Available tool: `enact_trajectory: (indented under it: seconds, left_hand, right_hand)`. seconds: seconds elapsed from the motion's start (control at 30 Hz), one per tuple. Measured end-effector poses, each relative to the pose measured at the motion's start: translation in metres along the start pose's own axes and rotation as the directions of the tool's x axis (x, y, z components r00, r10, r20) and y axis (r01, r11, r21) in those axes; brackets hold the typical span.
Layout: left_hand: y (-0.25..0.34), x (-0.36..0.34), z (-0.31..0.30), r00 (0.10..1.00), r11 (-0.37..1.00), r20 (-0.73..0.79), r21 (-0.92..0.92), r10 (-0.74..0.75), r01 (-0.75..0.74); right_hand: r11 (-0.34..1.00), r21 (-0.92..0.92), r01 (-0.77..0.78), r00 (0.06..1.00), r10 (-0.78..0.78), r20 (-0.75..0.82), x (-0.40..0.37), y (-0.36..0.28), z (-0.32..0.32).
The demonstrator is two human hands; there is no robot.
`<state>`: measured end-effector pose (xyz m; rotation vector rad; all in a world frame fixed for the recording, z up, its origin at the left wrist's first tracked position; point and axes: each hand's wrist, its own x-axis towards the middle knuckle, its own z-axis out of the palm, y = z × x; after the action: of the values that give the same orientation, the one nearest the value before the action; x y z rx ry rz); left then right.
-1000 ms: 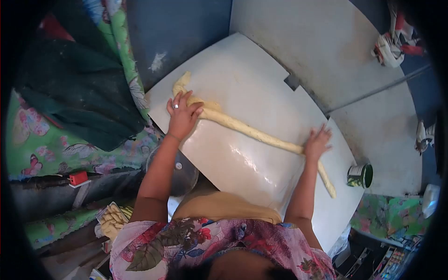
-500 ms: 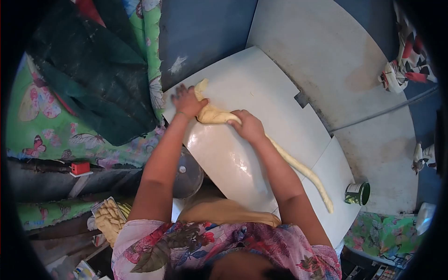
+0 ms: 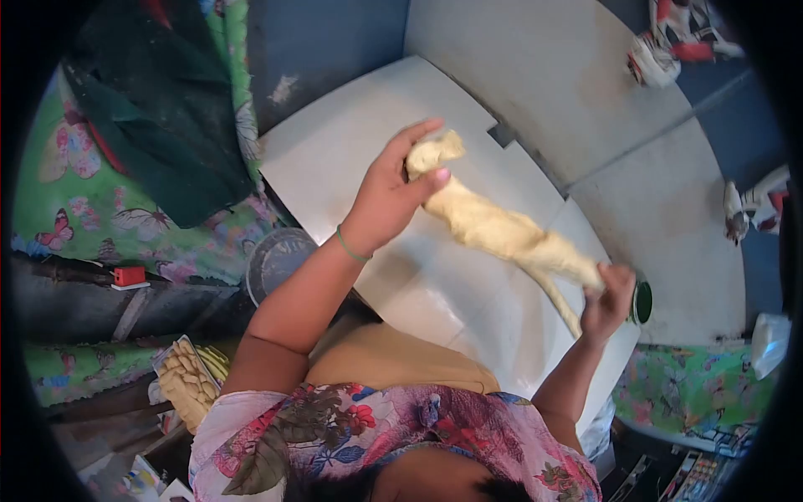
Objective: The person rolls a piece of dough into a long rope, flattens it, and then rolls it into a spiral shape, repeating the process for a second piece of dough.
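Observation:
A long rope of pale yellow dough (image 3: pixel 498 230) is lifted off the white board (image 3: pixel 351 151), gathered thicker than a rope. My left hand (image 3: pixel 393 192) is raised and grips the dough's upper end, thumb pressed on it. My right hand (image 3: pixel 609 297) holds the other end near the board's right corner, with a thin tail of dough hanging below it.
A green tin can (image 3: pixel 642 301) stands just right of my right hand. A clear round container (image 3: pixel 276 259) sits at the board's left edge. A tray of pale dough pieces (image 3: pixel 188 381) lies low at left. Crumpled cloths (image 3: pixel 669 42) lie at top right.
The dough rope lay stretched on the board under both hands. Now both hands have picked it up by its ends and hold it above the board, bunched thicker.

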<state>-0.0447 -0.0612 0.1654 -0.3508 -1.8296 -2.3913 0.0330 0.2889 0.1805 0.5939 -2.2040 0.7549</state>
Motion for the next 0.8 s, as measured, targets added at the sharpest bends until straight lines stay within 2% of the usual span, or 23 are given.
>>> enact_trajectory:
  seconds: [0.03, 0.07, 0.1, 0.13, 0.17, 0.23, 0.3, 0.37, 0.43, 0.5, 0.57, 0.63, 0.73, 0.8]
  left_hand:
    - [-0.005, -0.013, 0.011, 0.999, 0.999, 0.045, 0.046, -0.004, 0.002]
    - [-0.026, -0.029, 0.014, 0.999, 0.986, 0.048, 0.168, -0.002, -0.006]
    - [-0.064, -0.048, 0.009, 0.997, 0.919, 0.076, 0.390, 0.017, -0.046]
    - [-0.107, -0.068, -0.003, 0.992, 0.799, 0.116, 0.593, 0.038, -0.100]
    - [-0.146, -0.093, -0.016, 0.989, 0.679, 0.138, 0.732, -0.061, -0.060]
    - [-0.127, -0.106, -0.004, 0.938, 0.596, 0.205, 0.803, -0.280, 0.002]
    - [-0.130, -0.112, -0.003, 0.966, 0.622, 0.157, 0.783, -0.204, 0.004]
    - [-0.136, -0.105, -0.005, 0.987, 0.664, 0.100, 0.748, -0.129, 0.010]
    - [-0.143, -0.104, -0.007, 0.996, 0.721, 0.039, 0.692, -0.086, 0.035]
    - [-0.146, -0.102, -0.008, 0.986, 0.763, -0.031, 0.630, -0.163, 0.146]
    - [-0.153, -0.094, -0.011, 0.974, 0.786, -0.081, 0.579, -0.211, 0.218]
    - [-0.158, -0.085, -0.016, 0.974, 0.798, -0.105, 0.558, -0.203, 0.227]
    - [-0.150, -0.064, -0.022, 0.967, 0.822, -0.177, 0.512, -0.182, 0.248]
    - [-0.141, -0.056, -0.028, 0.940, 0.839, -0.262, 0.441, -0.219, 0.318]
  right_hand:
    - [0.992, -0.113, 0.062, 0.998, -0.063, -0.004, -0.038, 0.001, -0.006]
    - [0.994, -0.098, -0.044, 0.988, 0.058, 0.140, -0.092, 0.009, -0.005]
    - [0.984, -0.093, -0.149, 0.945, 0.170, 0.279, -0.143, 0.015, -0.002]
    - [0.967, -0.162, -0.196, 0.858, 0.249, 0.449, -0.181, 0.006, 0.003]
    - [0.946, -0.233, -0.224, 0.736, 0.321, 0.596, -0.202, -0.006, 0.010]
    - [0.947, -0.186, -0.260, 0.796, 0.320, 0.514, -0.205, -0.016, 0.011]
    - [0.924, -0.119, -0.365, 0.815, 0.378, 0.439, -0.208, -0.029, 0.006]
    - [0.874, -0.014, -0.486, 0.820, 0.462, 0.339, -0.179, -0.018, 0.022]
    - [0.873, 0.011, -0.488, 0.839, 0.465, 0.281, -0.150, -0.020, 0.042]
    - [0.901, 0.112, -0.419, 0.852, 0.348, 0.390, -0.116, -0.028, 0.069]
    - [0.943, 0.162, -0.290, 0.820, 0.158, 0.550, -0.093, -0.035, 0.108]
    - [0.999, 0.030, -0.039, 0.724, 0.008, 0.690, -0.080, -0.050, 0.146]
    - [0.999, -0.046, 0.004, 0.537, 0.037, 0.843, -0.092, -0.049, 0.192]
    - [0.989, -0.099, 0.107, 0.546, 0.025, 0.838, -0.093, -0.050, 0.200]
